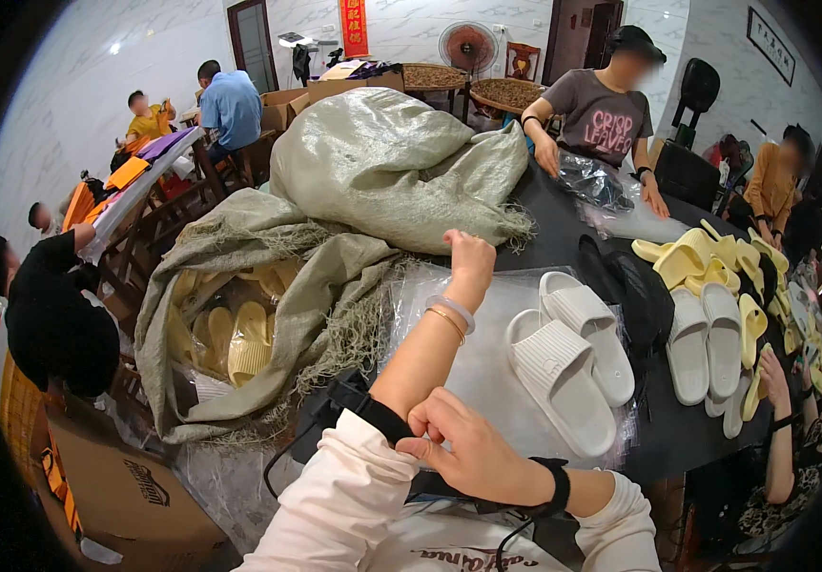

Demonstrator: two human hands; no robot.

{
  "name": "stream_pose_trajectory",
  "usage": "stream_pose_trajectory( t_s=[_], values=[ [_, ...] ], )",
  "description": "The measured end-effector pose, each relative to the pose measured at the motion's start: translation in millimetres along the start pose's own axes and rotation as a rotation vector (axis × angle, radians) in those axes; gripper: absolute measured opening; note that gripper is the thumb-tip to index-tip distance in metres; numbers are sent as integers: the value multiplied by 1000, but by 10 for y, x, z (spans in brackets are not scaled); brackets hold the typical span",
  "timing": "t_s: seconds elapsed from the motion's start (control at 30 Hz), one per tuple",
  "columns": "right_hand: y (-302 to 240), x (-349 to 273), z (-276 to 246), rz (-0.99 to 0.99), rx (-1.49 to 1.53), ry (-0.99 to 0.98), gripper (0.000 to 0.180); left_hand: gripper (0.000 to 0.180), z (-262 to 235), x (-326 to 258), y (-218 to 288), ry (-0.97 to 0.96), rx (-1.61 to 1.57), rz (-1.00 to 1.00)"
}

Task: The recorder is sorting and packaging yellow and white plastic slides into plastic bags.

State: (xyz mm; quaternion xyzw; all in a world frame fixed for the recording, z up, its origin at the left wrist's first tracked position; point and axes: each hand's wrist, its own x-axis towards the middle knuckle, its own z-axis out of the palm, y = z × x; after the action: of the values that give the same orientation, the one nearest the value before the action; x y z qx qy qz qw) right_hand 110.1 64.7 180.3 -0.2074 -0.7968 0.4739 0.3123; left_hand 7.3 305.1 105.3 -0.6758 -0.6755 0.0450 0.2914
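My left hand (471, 265) is raised over the table in a loose fist, with no object showing in it. A pale bangle (451, 307) and a thin gold bracelet circle that forearm. Across it reaches my right hand (463, 446), its thumb and fingers pinching the black strap (378, 418) on my left arm at the white cuff. Just right of my hands, a pair of light grey ridged slippers (556, 377) lies on a stack of clear plastic bags (468, 357). One slipper partly overlaps the other.
Left stands an open woven sack (211, 234) of bagged yellow slippers (251, 343); a fuller sack (382, 162) lies behind. Grey slippers (707, 338) and yellow slippers (688, 257) crowd the right. A person (602, 119) handles plastic across the table. A cardboard box (125, 496) sits lower left.
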Motion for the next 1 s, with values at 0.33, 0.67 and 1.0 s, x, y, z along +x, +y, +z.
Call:
stream_pose_trajectory(
  t_s=[0.33,0.67,1.0],
  values=[
    [96,50,-79,-117,-10,-126,22,17,31,-44,-28,-273,-516,-185],
    [193,887,-197,-288,-235,-455,23,26,-122,-269,273,-133,122,165],
    [88,925,-264,-67,-52,-673,25,26,-78,-371,448,25,252,209]
  ],
)
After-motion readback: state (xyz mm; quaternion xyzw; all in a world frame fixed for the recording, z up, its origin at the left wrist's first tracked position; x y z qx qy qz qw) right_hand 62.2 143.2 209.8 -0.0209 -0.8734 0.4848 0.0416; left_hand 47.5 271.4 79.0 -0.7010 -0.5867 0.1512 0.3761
